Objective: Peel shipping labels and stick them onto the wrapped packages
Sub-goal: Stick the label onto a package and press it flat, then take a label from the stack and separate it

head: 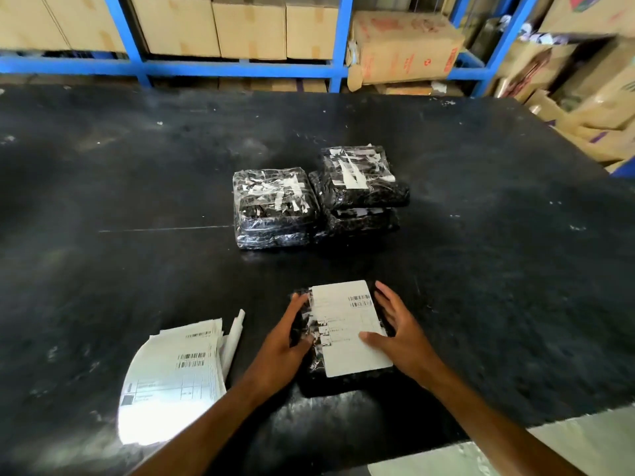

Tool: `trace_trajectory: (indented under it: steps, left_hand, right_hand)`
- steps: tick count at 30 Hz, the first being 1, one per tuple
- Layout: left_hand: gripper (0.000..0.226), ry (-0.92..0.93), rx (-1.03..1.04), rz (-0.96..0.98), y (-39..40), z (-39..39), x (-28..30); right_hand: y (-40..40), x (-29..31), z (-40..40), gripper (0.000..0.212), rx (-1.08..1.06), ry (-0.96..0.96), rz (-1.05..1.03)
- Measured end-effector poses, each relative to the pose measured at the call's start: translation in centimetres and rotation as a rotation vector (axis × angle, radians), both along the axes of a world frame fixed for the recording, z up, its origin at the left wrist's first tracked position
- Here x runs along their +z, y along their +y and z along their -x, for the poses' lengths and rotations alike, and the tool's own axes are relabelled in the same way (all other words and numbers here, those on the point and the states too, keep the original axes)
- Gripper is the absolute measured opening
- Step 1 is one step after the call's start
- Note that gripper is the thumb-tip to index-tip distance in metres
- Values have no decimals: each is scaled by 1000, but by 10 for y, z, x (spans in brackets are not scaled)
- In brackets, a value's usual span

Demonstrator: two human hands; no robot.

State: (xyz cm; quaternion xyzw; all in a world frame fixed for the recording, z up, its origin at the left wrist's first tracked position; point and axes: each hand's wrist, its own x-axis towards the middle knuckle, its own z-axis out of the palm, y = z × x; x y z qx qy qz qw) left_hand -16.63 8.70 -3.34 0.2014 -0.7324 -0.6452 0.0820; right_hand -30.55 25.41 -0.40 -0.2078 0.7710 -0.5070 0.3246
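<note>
One package (343, 341) near the bench's (137, 187) front edge is getting its label (347, 328); the left hand (285, 345) is cupping its side, the right hand (398, 334) pressing flat with fingers spread. Three bare packages (275, 207) are waiting mid-bench, and label sheets (171, 372) are lying front-left.

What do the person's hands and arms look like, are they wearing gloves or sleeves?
No gloves: both the left hand and the right hand are bare. The forearms are bare too, with no sleeve in view as far as the frame shows. No rings, watch or wristbands can be seen. Fingernails look short, though the picture is slightly blurred.
</note>
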Motion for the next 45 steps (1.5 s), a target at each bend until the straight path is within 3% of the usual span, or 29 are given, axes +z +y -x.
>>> trace_trajectory:
  steps: [5, 8, 10, 12, 18, 25, 29, 33, 39, 45]
  left_hand:
    - [64, -43, -50, 25, 0, -12, -10]
    - [54, -35, -5, -11, -5, -11, 6]
    - [42, -14, 67, 43, -15, -16, 19]
    - [38, -35, 215, 163, -33, -27, 28]
    - [26, -236, 622, 506, -97, -96, 28]
    - [41, -611, 716, 351, -114, -150, 11]
    - [34, -539, 747, 153, -112, -154, 4]
    - [29, -464, 775, 99, -117, -161, 7]
    - [45, -457, 754, 155, -128, -171, 17]
    - [21, -398, 786, 305, -136, -167, 35]
  right_hand:
    - [6, -9, -4, 73, 21, 80, -79]
    - [-13, -5, 0, 59, -16, 336, -198]
    - [-38, 2, 0, 50, 55, 512, -257]
    - [-72, 11, -6, 44, 185, 570, -243]
    - [-176, 22, -64, 33, 582, 600, -219]
    - [-221, 10, -114, 27, 733, 593, -481]
    - [-223, 2, -117, 19, 747, 530, -528]
    - [-222, 1, -114, 17, 739, 498, -482]
    - [-222, -1, -110, 28, 708, 482, -450]
    - [-221, 5, -103, 20, 616, 499, -387]
